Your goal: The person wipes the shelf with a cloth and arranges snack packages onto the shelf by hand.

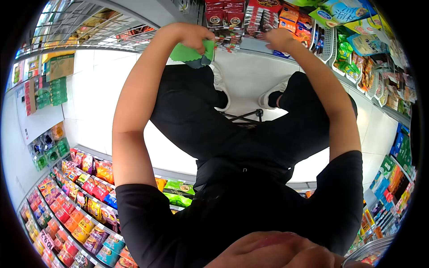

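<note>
My left hand [193,37] is at the upper middle, its fingers closed on a green cloth [187,52] with a dark grey part hanging below. Beside it, red packets [225,14] stand on the shelf. Over the shelf's front edge, my right hand [279,40] reaches in near small red and white packets [261,21] and orange boxes [289,17]. Its fingertips are close to the grey shelf surface [257,45], and whether they hold anything is too small to tell.
Wire racks [111,31] stand at the upper left. White baskets [328,44] of snacks line the upper right. Behind my body are shelves of bright snack bags [91,185]. A black folding stool frame [243,117] shows between my legs, over the white floor [89,98].
</note>
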A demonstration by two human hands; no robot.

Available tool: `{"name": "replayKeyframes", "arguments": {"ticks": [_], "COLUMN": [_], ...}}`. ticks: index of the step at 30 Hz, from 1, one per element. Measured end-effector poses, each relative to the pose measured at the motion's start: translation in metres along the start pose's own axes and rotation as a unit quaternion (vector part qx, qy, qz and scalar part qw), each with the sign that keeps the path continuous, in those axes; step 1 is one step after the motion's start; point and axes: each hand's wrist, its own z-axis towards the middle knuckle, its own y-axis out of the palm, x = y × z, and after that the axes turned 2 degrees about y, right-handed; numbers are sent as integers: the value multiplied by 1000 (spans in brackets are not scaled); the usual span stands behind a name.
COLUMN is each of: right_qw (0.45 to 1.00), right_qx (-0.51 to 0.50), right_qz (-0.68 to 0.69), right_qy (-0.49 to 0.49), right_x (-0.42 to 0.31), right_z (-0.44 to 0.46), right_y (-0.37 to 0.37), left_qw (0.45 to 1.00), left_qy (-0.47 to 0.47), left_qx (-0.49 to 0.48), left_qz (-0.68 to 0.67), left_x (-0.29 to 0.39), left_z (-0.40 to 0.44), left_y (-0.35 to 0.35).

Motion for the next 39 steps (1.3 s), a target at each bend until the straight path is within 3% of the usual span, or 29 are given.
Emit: {"name": "replayKeyframes", "arguments": {"ticks": [4, 8, 11, 14, 19, 22, 24, 32, 39], "right_qw": [994, 937, 896, 898, 929, 933, 930, 921, 909], "right_qx": [-9, 149, 310, 358, 306, 316, 335, 357, 363], "right_qz": [85, 285, 266, 212, 157, 121, 102, 122, 176], "right_qy": [62, 137, 175, 145, 135, 121, 111, 98, 107], "right_x": [-65, -116, -130, -118, -104, -97, -98, -102, -110], "right_z": [35, 46, 51, 59, 76, 88, 94, 100, 93], "right_y": [-3, 23, 32, 34, 44, 57, 62, 63, 65], "left_qw": [1000, 999, 999, 999, 996, 999, 999, 999, 998], "left_qy": [-14, -28, -40, -37, -49, 27, 28, 4, 41], "left_qx": [-17, -23, -8, 6, 1, -6, -18, -37, -30], "left_qz": [-7, -35, -23, -29, -69, -30, -18, 22, 29], "left_x": [-10, -13, -9, -13, -12, -22, -24, -20, -21], "left_z": [-4, -12, -18, -16, -8, 2, 2, 5, 5], "left_y": [12, 16, 16, 18, 13, 16, 16, 12, 14]}}
